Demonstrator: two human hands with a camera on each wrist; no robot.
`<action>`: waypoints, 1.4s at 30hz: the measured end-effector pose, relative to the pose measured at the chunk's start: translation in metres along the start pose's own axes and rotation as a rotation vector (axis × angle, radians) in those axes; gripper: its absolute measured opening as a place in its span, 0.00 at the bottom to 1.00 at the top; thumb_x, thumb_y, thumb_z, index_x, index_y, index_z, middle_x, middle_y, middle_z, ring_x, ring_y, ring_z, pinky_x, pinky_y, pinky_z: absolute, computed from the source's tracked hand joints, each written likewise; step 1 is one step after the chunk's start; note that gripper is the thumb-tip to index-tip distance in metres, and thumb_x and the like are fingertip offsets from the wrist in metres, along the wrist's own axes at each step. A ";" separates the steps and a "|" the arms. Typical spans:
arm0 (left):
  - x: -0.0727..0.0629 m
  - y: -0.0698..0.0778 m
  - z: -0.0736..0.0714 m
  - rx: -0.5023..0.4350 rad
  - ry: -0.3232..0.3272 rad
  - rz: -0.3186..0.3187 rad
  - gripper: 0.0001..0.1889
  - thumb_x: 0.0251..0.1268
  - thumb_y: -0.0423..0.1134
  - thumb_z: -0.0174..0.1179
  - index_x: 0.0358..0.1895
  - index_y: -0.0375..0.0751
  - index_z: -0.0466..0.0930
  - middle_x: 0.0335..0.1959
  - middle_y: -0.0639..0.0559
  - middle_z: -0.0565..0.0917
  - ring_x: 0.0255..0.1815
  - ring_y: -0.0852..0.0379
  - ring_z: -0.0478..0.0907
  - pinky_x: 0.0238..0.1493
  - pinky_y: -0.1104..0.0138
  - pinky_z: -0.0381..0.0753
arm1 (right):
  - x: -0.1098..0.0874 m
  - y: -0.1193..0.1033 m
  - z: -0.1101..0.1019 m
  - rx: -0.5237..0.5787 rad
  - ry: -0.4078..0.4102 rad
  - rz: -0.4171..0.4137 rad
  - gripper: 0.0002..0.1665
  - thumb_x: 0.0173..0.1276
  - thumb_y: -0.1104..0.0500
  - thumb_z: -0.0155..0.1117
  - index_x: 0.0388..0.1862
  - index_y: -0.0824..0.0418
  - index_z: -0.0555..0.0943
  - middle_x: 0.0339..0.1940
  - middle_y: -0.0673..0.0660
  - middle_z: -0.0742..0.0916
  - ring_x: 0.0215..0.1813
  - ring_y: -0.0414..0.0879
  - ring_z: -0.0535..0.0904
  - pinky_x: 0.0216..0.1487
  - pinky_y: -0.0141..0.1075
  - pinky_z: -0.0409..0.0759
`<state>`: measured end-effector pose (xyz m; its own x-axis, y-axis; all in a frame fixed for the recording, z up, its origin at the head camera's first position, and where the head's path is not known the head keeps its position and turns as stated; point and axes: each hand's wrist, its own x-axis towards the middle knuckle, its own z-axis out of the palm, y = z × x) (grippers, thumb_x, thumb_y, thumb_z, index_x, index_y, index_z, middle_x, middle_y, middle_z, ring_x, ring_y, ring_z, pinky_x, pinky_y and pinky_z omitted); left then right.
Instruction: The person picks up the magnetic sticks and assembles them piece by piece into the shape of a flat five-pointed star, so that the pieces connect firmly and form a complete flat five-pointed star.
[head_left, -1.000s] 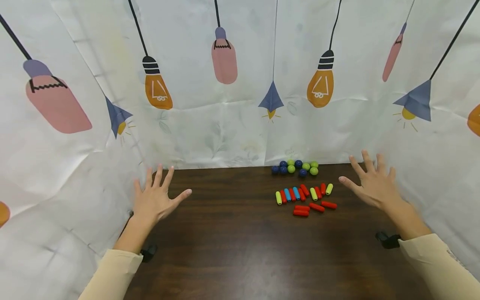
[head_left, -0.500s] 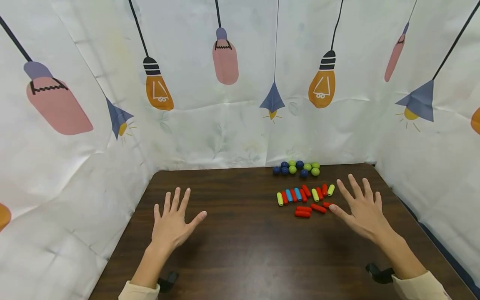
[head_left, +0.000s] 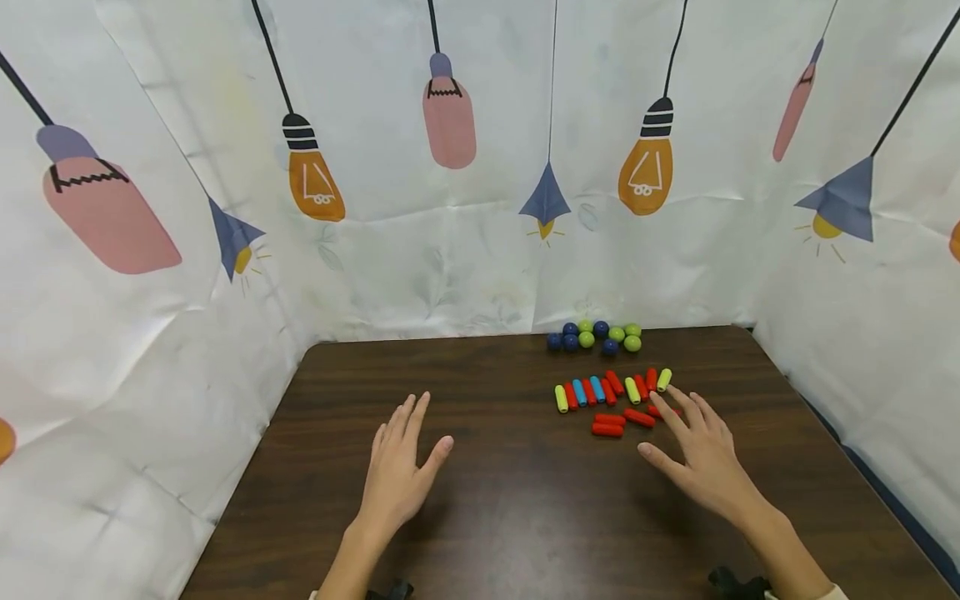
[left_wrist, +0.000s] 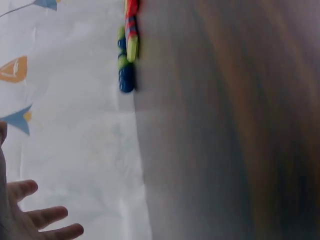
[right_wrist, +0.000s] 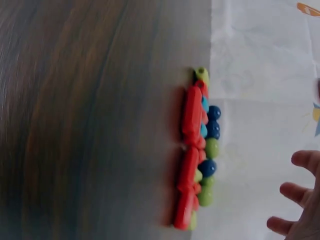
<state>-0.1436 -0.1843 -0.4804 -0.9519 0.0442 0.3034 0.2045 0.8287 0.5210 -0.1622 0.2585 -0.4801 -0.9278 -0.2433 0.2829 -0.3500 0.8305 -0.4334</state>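
My left hand (head_left: 399, 481) hovers over the left-middle of the dark wooden table (head_left: 480, 508), fingers extended and nothing in it. On the right, my right hand (head_left: 705, 467) is spread above the table, its fingertips overlapping a red tube bead in the head view; whether they touch cannot be seen. Near it lie several tube-shaped beads: red beads (head_left: 607, 430), yellow beads (head_left: 561, 398) and blue beads (head_left: 578, 392). Behind them sits a cluster of round beads, dark blue balls (head_left: 571, 342) and green balls (head_left: 633, 343). In the right wrist view the red beads (right_wrist: 192, 112) line up before the balls.
A white curtain (head_left: 420, 267) printed with lamps and bulbs hangs along the table's back edge and both sides. Dark straps (head_left: 738, 583) show at both wrists.
Both hands have come down and inward from the table's sides, toward the middle. My right hand has moved closer to the tube beads. The beads have stayed where they were.
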 end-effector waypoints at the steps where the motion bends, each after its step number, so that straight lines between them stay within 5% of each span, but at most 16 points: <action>1: -0.001 0.003 0.004 -0.044 0.015 0.002 0.39 0.75 0.61 0.54 0.83 0.56 0.52 0.82 0.43 0.59 0.82 0.35 0.56 0.76 0.33 0.50 | 0.001 0.000 0.003 0.022 0.005 -0.008 0.46 0.71 0.42 0.66 0.83 0.47 0.60 0.81 0.64 0.61 0.78 0.74 0.51 0.64 0.80 0.48; 8: 0.001 0.026 0.024 -0.296 0.055 0.000 0.30 0.74 0.54 0.60 0.74 0.48 0.69 0.72 0.45 0.73 0.71 0.38 0.71 0.65 0.36 0.72 | 0.016 -0.001 0.024 0.127 0.003 -0.049 0.37 0.69 0.47 0.70 0.74 0.55 0.73 0.69 0.63 0.73 0.65 0.67 0.64 0.58 0.68 0.59; 16: 0.021 0.046 0.035 -0.531 0.084 -0.047 0.22 0.69 0.37 0.63 0.64 0.42 0.75 0.61 0.46 0.80 0.61 0.41 0.78 0.65 0.40 0.72 | 0.036 -0.001 0.039 0.186 -0.039 -0.034 0.30 0.72 0.56 0.69 0.70 0.60 0.75 0.58 0.64 0.79 0.55 0.58 0.71 0.53 0.56 0.70; 22: 0.041 0.064 0.045 -0.557 0.099 -0.033 0.17 0.66 0.35 0.64 0.57 0.45 0.80 0.53 0.50 0.83 0.54 0.46 0.82 0.60 0.52 0.78 | 0.042 0.002 0.047 0.242 -0.094 0.053 0.24 0.72 0.59 0.67 0.66 0.61 0.78 0.57 0.62 0.81 0.55 0.58 0.77 0.50 0.50 0.77; 29: 0.071 0.069 0.068 -0.550 0.058 -0.067 0.10 0.68 0.37 0.62 0.50 0.47 0.82 0.43 0.54 0.86 0.44 0.56 0.82 0.42 0.66 0.79 | 0.050 0.002 0.057 0.243 -0.118 0.061 0.18 0.73 0.62 0.66 0.60 0.60 0.81 0.54 0.60 0.84 0.51 0.54 0.77 0.50 0.48 0.77; 42: 0.154 0.060 0.115 -0.548 -0.058 -0.101 0.10 0.69 0.41 0.65 0.50 0.45 0.85 0.39 0.49 0.87 0.38 0.55 0.81 0.43 0.62 0.81 | 0.057 0.011 0.058 0.233 -0.132 0.120 0.13 0.73 0.60 0.66 0.55 0.58 0.84 0.52 0.57 0.86 0.48 0.50 0.78 0.50 0.45 0.77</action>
<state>-0.3038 -0.0640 -0.4943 -0.9807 0.0236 0.1940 0.1858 0.4195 0.8885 -0.2262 0.2245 -0.5188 -0.9679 -0.2259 0.1101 -0.2424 0.7238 -0.6461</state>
